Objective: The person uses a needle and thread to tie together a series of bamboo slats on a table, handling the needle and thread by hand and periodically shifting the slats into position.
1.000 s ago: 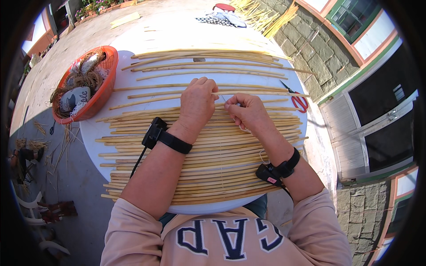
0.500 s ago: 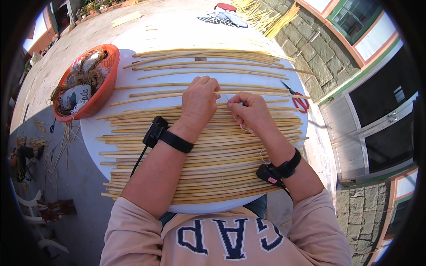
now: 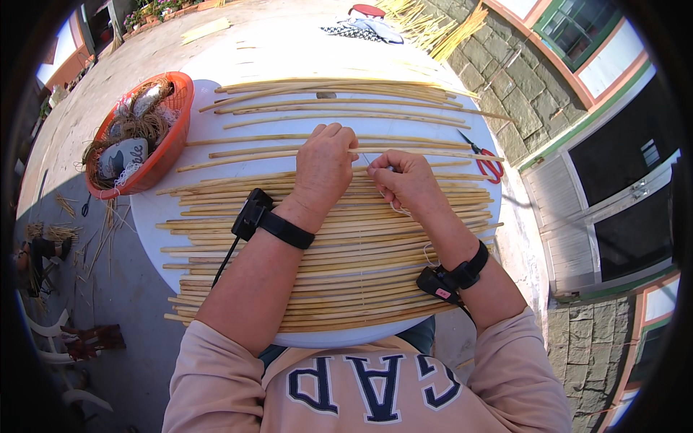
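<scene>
My left hand (image 3: pixel 326 164) is closed on a thin straw-coloured stalk (image 3: pixel 462 154) that runs crosswise over the table. Just to its right, my right hand (image 3: pixel 410 182) pinches a thin white string (image 3: pixel 399 210) between thumb and fingers. A short stretch of string spans the gap between the hands. Below them lies a row of many parallel stalks (image 3: pixel 325 249), with a fine line of string crossing them near the middle. A loose end of string hangs by my right wrist.
Loose stalks (image 3: pixel 317 117) lie on the far part of the white round table (image 3: pixel 150 227). Red-handled scissors (image 3: pixel 491 169) rest at its right edge. An orange basket (image 3: pixel 180 133) with string and fibre bundles stands at the left. More stalks (image 3: pixel 455 36) are spread beyond the table by a stone wall.
My right fingertips have shifted very slightly to the left. The left hand, the stalk and the row of stalks look the same.
</scene>
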Tool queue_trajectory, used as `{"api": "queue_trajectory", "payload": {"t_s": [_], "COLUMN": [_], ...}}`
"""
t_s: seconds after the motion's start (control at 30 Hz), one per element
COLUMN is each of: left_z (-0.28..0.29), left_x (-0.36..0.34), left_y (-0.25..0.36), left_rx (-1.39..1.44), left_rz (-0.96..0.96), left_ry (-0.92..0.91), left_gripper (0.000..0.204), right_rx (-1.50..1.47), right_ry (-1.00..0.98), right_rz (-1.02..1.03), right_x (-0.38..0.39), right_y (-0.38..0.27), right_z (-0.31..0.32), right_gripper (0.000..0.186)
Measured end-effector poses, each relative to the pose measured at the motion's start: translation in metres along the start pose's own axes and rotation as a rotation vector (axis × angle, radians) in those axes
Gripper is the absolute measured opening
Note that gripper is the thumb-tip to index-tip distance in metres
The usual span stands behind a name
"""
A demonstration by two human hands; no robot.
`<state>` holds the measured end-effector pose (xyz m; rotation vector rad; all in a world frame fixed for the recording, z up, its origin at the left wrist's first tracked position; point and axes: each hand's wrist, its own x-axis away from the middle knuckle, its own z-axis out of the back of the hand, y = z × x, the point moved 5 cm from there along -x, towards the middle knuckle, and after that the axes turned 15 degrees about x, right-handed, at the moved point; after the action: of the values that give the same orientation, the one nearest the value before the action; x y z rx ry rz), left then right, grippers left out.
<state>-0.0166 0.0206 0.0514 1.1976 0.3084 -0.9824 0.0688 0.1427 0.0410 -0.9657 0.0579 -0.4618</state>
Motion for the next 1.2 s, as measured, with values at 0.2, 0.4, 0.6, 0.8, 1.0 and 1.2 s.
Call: {"api": "queue_trajectory", "payload": {"t_s": [0.2, 0.4, 0.6, 0.8, 1.0, 1.2], "left_z": [0.0003, -0.0003, -0.0005, -0.0015, -0.0026, -0.0031], "left_x": [0.0005, 0.0006, 0.0010, 0.0014, 0.0013, 0.0014], "left_y": [-0.0005, -0.0011, -0.0018, -0.0042, -0.0053, -0.0053], "left_rx": [0.005, 0.010, 0.005, -0.008, -0.013, -0.019], "left_rz": [-0.009, -0.008, -0.005, 0.010, 0.022, 0.031], "left_ry": [0.003, 0.003, -0.004, -0.012, -0.019, -0.024], "left_gripper": [0.017, 0.017, 0.016, 0.014, 0.013, 0.014], "right_rx": [-0.003, -0.028, -0.072, -0.073, -0.041, -0.032], "right_ry": [0.001, -0.013, -0.030, 0.029, 0.019, 0.013], "right_rz": [-0.020, -0.023, -0.031, -0.002, 0.040, 0.032], "right_x": [-0.0006, -0.0012, -0.0016, -0.0030, -0.0051, -0.0043], "right_y": [0.0018, 0.0024, 0.0032, 0.0060, 0.0080, 0.0068], "right_z": [-0.0003, -0.0003, -0.0009, 0.0033, 0.0026, -0.0002], "right_gripper": [0.010, 0.010, 0.010, 0.012, 0.013, 0.012]}}
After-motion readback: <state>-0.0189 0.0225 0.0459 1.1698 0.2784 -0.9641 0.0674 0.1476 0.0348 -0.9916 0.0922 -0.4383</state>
